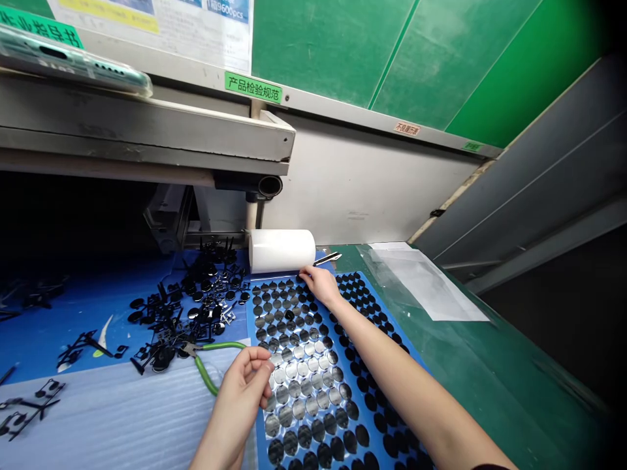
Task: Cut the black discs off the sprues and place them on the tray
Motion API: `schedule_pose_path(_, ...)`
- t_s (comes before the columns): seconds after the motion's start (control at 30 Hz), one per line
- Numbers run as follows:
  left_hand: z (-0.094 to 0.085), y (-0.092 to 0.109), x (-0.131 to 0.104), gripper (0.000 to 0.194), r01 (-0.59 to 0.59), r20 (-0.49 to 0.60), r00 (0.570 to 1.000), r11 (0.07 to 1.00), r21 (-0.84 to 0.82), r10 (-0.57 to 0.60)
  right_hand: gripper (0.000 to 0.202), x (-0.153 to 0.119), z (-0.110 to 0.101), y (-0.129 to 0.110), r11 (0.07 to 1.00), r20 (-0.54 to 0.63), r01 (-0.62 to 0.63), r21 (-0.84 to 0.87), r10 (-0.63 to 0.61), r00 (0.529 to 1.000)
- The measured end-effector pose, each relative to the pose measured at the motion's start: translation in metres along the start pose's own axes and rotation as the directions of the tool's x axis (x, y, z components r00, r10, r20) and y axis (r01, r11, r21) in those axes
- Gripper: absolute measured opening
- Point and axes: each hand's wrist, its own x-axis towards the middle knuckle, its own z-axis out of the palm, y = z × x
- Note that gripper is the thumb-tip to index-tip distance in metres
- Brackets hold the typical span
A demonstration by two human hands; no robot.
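Observation:
Rows of round black discs [304, 431] lie on a blue sheet [261, 450], the middle rows shining with reflected light. My right hand [321, 285] reaches over it to the far edge, thumb and fingers pinched just before a white roll [283, 251]. What that pinch holds, if anything, is too small to tell. At the sheet's near left side is my left hand [247, 385], its fingers curled in against the thumb; their contents are hidden. Green-handled cutting pliers [206, 373] lie beside it, jaws toward a heap of black plastic parts [196, 297].
More black parts on sprues [32, 411] lie at the left on a white foam sheet. A tweezers-like tool [328, 258] rests right of the roll. White paper [431, 281] lies on the green table [470, 372]. A shelf [196, 137] overhangs the back left.

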Motion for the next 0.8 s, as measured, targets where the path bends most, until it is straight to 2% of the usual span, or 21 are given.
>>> schedule_pose_path(0.23, 0.002, -0.009, 0.004, 0.014, -0.011, 0.011, 1.0, 0.998, 0.058, 0.01, 0.021, 0.002, -0.003, -0.005, 0.992, 0.091, 0.023, -0.124, -0.012, 0.996)
schedule_pose_path(0.47, -0.004, -0.015, 0.007, 0.014, 0.014, 0.001, 1.0, 1.0, 0.003, -0.014, 0.021, 0.007, -0.004, -0.009, 0.986, 0.145, 0.038, -0.162, -0.014, 0.989)
schedule_pose_path(0.6, -0.005, -0.014, 0.006, 0.023, 0.036, 0.014, 0.999, 0.996, -0.077, -0.035, 0.021, 0.006, -0.001, -0.012, 0.991, 0.127, 0.021, -0.136, -0.004, 0.992)
schedule_pose_path(0.7, -0.002, -0.008, 0.004, 0.027, 0.049, 0.095, 0.995, 0.99, -0.134, -0.036, 0.02, 0.003, -0.002, -0.014, 0.996, 0.083, -0.007, -0.084, 0.014, 0.996)
schedule_pose_path(0.8, 0.003, 0.001, 0.002, 0.022, 0.135, 0.153, 0.983, 0.964, -0.23, -0.101, 0.021, -0.006, -0.01, -0.019, 0.999, -0.001, -0.033, 0.006, 0.033, 0.999)
